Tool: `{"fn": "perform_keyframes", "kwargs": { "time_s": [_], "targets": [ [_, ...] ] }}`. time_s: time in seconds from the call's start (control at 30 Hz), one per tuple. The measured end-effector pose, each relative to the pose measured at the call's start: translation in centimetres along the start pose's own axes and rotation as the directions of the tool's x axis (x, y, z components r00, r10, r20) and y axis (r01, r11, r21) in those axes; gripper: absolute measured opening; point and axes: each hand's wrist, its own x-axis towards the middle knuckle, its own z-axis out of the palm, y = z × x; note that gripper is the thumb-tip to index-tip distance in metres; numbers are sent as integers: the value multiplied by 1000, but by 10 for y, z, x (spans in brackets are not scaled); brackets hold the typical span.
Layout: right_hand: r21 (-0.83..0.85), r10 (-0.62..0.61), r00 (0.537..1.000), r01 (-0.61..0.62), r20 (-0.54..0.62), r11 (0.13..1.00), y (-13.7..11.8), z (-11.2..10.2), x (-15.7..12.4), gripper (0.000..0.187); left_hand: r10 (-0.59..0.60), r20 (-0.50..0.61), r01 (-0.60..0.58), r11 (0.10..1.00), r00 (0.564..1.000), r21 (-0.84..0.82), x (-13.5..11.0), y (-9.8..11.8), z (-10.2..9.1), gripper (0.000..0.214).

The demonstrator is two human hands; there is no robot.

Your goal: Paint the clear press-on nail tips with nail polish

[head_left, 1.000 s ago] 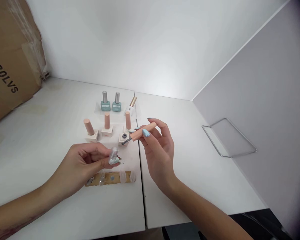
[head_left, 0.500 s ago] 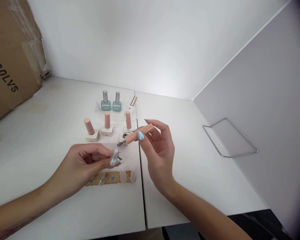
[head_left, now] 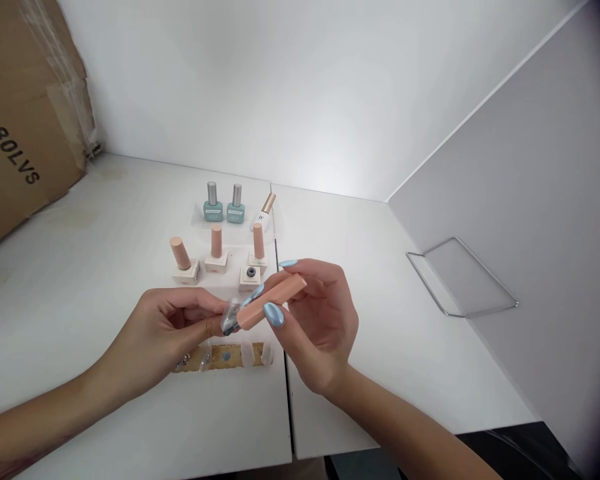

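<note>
Head view only. Risk first, my read: the left hand (head_left: 173,327) pinches the clear nail tip (head_left: 229,317) very near the working end of the brush, so polish could smear onto those fingertips. The tip is small and slick, and sideways brush pressure could flick it out of the pinch. The open bottle (head_left: 251,275) stands uncapped just behind both hands, so a backward knuckle bump could tip it over. Any drip would land on the card strip (head_left: 225,355) of spare tips lying on the table (head_left: 105,233) directly below. Pose: both forearms enter from the bottom edge and converge near the table seam. Left thumb and forefinger are closed on the tip, other fingers curled, palm turned inward. The right hand (head_left: 320,320) is wrapped round the peach brush cap (head_left: 275,300), thumb in front, fingers behind, cap angled down-left toward the tip. The bristles are hidden, so I can't tell whether they touch it. Peach-capped bottles (head_left: 216,248) and teal bottles (head_left: 213,205) stand farther back, well apart from the hands.
</note>
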Motion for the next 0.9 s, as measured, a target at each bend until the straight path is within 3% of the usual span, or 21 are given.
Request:
{"fn": "perform_keyframes", "kwargs": {
  "time_s": [0.2,0.37,0.47,0.67,0.73,0.9],
  "targets": [
    [54,144,984,-139,-104,989,4,-1,1,28,-3,-10,3,1000,1000,22,-1,-4,2,14],
    [48,223,959,-217,-177,975,3,-2,5,22,71,-38,-69,996,997,64,-2,-6,1,5],
    [40,160,971,-155,-178,987,0,-3,6,24,103,-44,-99,991,994,89,-2,-4,0,6],
    [47,-79,997,78,19,996,-2,0,4,37,143,-8,-141,985,990,100,-3,-1,-1,12],
    [31,-82,996,81,24,996,-1,1,3,39,149,-8,-147,983,989,107,-3,-1,0,13],
    [-7,12,996,-13,-90,1000,5,0,2,34,179,-61,-171,978,982,117,-3,0,2,15]
  ]
}}
